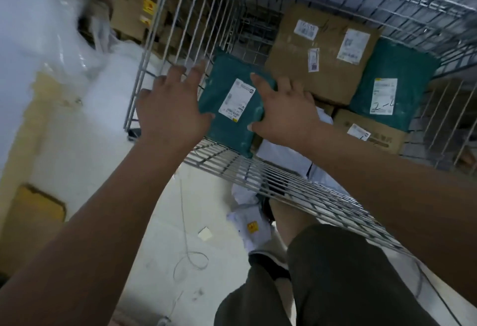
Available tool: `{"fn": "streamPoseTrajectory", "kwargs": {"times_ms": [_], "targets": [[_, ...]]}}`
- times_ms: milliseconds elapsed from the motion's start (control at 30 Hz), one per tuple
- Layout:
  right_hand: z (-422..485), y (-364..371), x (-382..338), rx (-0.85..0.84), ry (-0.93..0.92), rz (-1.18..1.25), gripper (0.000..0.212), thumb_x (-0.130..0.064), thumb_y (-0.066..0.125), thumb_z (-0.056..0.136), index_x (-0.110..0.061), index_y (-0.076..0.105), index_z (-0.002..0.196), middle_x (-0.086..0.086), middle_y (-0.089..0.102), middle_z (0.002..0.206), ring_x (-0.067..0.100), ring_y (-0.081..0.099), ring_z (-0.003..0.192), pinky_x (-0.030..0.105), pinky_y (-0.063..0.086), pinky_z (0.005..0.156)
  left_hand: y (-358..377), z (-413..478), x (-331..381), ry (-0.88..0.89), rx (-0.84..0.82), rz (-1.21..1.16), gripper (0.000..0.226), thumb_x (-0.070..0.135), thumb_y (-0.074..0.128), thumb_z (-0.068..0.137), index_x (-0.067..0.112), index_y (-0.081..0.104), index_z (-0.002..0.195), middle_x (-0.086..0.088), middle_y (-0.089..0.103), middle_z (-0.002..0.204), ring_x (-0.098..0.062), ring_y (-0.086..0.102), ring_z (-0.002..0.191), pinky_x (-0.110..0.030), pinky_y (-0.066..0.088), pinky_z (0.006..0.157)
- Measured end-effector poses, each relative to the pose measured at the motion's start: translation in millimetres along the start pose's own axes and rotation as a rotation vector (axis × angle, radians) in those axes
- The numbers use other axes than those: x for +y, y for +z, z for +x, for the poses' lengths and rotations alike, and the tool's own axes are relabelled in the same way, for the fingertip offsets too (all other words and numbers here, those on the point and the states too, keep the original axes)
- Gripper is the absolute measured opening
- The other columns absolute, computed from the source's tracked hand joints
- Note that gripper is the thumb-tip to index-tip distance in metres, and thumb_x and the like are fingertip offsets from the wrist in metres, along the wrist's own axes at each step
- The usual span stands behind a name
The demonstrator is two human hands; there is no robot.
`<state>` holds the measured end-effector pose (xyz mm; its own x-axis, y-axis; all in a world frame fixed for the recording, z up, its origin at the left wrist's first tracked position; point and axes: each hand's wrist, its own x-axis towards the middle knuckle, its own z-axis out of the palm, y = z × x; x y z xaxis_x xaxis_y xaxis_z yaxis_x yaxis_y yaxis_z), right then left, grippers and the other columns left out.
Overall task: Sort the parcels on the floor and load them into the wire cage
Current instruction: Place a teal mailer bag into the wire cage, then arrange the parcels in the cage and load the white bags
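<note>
A teal plastic parcel (pixel 229 108) with a white label hangs tilted over the front rim of the wire cage (pixel 284 183). My right hand (pixel 286 111) grips its right edge, thumb and forefinger on the labelled face and the other fingers curled round the side. My left hand (pixel 173 103) is at the parcel's left edge with its fingers spread straight and only the thumb touching the face. Inside the cage lie a large cardboard box (pixel 327 67), a second teal parcel (pixel 392 88), a smaller carton (pixel 371 134) and a white bag (pixel 284 155).
White plastic parcels (pixel 247 219) lie on the pale floor by my leg. A thin wire loop (pixel 191 261) and a small white scrap (pixel 205 233) lie there too. Clear plastic wrap (pixel 51 41) is piled at left, with stacked cartons (pixel 134 13) behind the cage's left wall.
</note>
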<state>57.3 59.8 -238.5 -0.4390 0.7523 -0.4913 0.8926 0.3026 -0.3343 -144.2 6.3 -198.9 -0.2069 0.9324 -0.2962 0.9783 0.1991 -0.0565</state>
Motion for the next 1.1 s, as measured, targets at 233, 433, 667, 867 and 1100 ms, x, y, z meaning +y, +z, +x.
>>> {"fn": "streamPoseTrajectory", "kwargs": {"times_ms": [233, 433, 667, 867, 1100], "targets": [[-137.3, -13.0, -62.6, 0.053, -0.150, 0.097, 0.097, -0.053, 0.070, 0.090, -0.036, 0.010, 0.163, 0.014, 0.017, 0.164, 0.042, 0.036, 0.142, 0.056, 0.041, 0.111, -19.3, -175.5, -10.1, -0.135, 0.208, -0.154, 0.094, 0.064, 0.067, 0.081, 0.039, 0.023, 0.161, -0.005, 0.048, 0.151, -0.037, 0.053, 0.129, -0.052, 0.048, 0.092], [-244.2, 87.0, -96.8, 0.218, -0.286, 0.306, 0.072, -0.032, 0.072, 0.091, -0.019, 0.041, 0.155, 0.013, 0.045, 0.146, 0.028, 0.045, 0.134, 0.037, 0.040, 0.106, 58.6, -330.0, -9.6, -0.310, 0.100, -0.240, 0.104, 0.065, 0.070, 0.081, 0.042, 0.012, 0.164, -0.005, 0.028, 0.167, -0.035, 0.036, 0.147, -0.053, 0.041, 0.106], [-247.8, 252.5, -42.4, -0.048, -0.276, 0.041, 0.094, -0.041, 0.074, 0.084, -0.028, 0.024, 0.163, 0.017, 0.028, 0.160, 0.038, 0.033, 0.144, 0.050, 0.038, 0.114, 209.2, -411.9, 1.8, -0.478, -0.082, -0.308, 0.112, 0.069, 0.070, 0.080, 0.044, -0.001, 0.163, -0.003, 0.007, 0.173, -0.039, 0.019, 0.155, -0.061, 0.036, 0.112], [-227.8, 394.5, 3.8, -0.171, -0.154, -0.227, 0.101, -0.058, 0.061, 0.088, -0.036, -0.003, 0.164, 0.014, -0.001, 0.171, 0.037, 0.005, 0.156, 0.047, 0.021, 0.123, 359.1, -449.7, 29.7, -0.597, -0.213, -0.424, 0.126, 0.057, 0.084, 0.073, 0.049, -0.006, 0.161, -0.006, -0.001, 0.174, -0.044, 0.030, 0.149, -0.063, 0.049, 0.095], [-183.4, 551.5, 51.3, -0.249, -0.068, -0.228, 0.121, -0.053, 0.083, 0.074, -0.050, -0.002, 0.159, 0.022, 0.005, 0.165, 0.043, 0.036, 0.141, 0.053, 0.046, 0.107, 525.9, -439.7, 54.9, -0.654, -0.378, -0.577, 0.127, 0.058, 0.084, 0.074, 0.054, -0.010, 0.158, -0.007, -0.007, 0.173, -0.043, 0.030, 0.149, -0.064, 0.048, 0.095]]}}
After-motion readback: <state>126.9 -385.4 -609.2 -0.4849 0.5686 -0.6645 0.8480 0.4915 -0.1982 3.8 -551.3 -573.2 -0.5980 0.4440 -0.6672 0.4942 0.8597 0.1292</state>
